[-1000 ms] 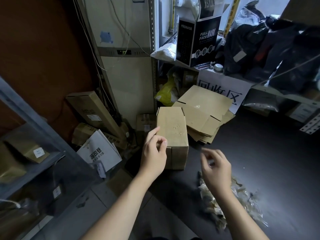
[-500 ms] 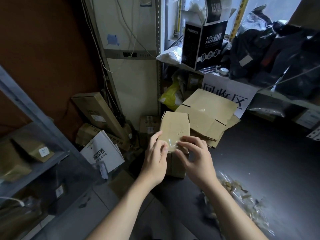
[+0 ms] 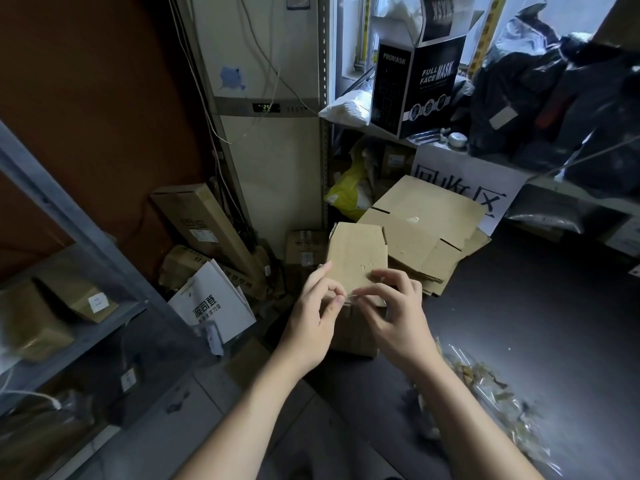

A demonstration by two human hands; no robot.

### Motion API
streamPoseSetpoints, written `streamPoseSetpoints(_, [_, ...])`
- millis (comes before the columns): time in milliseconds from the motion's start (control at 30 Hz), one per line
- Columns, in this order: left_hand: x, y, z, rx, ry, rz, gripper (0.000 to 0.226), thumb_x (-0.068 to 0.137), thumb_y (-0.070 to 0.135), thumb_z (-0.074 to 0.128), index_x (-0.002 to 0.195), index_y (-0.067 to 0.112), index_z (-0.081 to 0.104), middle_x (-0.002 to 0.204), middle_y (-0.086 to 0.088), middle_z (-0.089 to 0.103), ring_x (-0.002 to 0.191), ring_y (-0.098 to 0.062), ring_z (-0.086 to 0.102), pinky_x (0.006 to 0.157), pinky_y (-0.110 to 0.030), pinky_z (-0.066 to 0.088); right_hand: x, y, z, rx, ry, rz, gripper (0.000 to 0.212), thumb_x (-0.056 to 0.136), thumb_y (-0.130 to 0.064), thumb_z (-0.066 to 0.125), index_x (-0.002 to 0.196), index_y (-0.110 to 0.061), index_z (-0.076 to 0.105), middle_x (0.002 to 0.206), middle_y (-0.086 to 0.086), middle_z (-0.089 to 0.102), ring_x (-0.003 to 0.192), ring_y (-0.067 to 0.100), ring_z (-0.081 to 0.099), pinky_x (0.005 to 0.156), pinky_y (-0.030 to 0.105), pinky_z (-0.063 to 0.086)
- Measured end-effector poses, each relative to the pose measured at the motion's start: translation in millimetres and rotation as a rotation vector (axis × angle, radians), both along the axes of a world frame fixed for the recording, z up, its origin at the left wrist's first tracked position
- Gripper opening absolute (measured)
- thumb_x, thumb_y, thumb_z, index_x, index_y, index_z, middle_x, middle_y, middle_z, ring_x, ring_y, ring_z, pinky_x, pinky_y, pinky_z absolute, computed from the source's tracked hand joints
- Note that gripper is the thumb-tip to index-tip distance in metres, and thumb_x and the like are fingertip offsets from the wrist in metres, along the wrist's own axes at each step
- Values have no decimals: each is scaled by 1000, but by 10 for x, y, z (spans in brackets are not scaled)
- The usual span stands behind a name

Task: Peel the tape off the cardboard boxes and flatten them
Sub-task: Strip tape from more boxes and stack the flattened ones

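Observation:
A small brown cardboard box stands on the dark table in front of me. My left hand is at its near left edge, thumb and forefinger pinched together at the top rim. My right hand lies over the near top edge, fingers curled, pinching a strip of clear tape between the two hands. The box's near face is mostly hidden behind my hands.
Flattened cardboard boxes are stacked behind the box. A heap of peeled tape lies on the table at the right. A metal shelf with cartons stands on the left. Cartons and a white bag clutter the floor.
My right hand came from above the tape heap to the box's top edge. Both hands closed together on the tape at the near rim.

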State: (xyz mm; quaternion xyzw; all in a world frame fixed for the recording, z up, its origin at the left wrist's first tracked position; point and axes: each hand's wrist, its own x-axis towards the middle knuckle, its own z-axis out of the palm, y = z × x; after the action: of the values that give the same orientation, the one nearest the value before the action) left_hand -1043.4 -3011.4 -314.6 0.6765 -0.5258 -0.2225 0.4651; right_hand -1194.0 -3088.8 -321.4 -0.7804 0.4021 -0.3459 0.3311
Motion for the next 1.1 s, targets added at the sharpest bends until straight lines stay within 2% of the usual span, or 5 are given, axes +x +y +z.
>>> streamPoseSetpoints(267, [149,-106,62,-60,68,162,77,87,27,80,151,33,39,150,12,47,141,-2,41,114,-24,35,194,-121,147,238,-244,-119,10,100,-20,65,95,-23,73,117,-16,65,119,9,59,99,24,46])
streamPoseSetpoints(567, [333,-73,-8,3,-293,140,58,78,48,84,131,28,68,137,19,61,122,-3,56,104,-30,43,102,-53,-226,512,-308,-58,14,102,-18,63,103,-30,69,100,-7,74,103,21,71,87,34,57])
streamPoseSetpoints(700, [288,-50,-301,180,-407,14,50,84,48,78,130,34,67,139,21,58,122,-13,57,103,-32,39,-82,-28,-375,524,-159,-48,76,91,-15,77,146,-48,36,105,-8,75,99,2,71,90,24,55])
streamPoseSetpoints(900, [230,34,-601,230,-411,24,53,82,40,82,130,25,68,149,16,49,133,-15,49,110,-29,33,-107,-7,-552,493,56,-21,47,96,-8,66,142,-19,58,141,-6,61,130,7,56,114,31,44])
streamPoseSetpoints(1100, [338,31,-693,288,-377,22,58,81,56,77,135,39,62,156,26,37,149,-8,27,125,-38,14,-26,6,-537,425,65,-42,37,92,-4,64,111,-34,70,107,-16,74,103,-1,68,96,25,54])
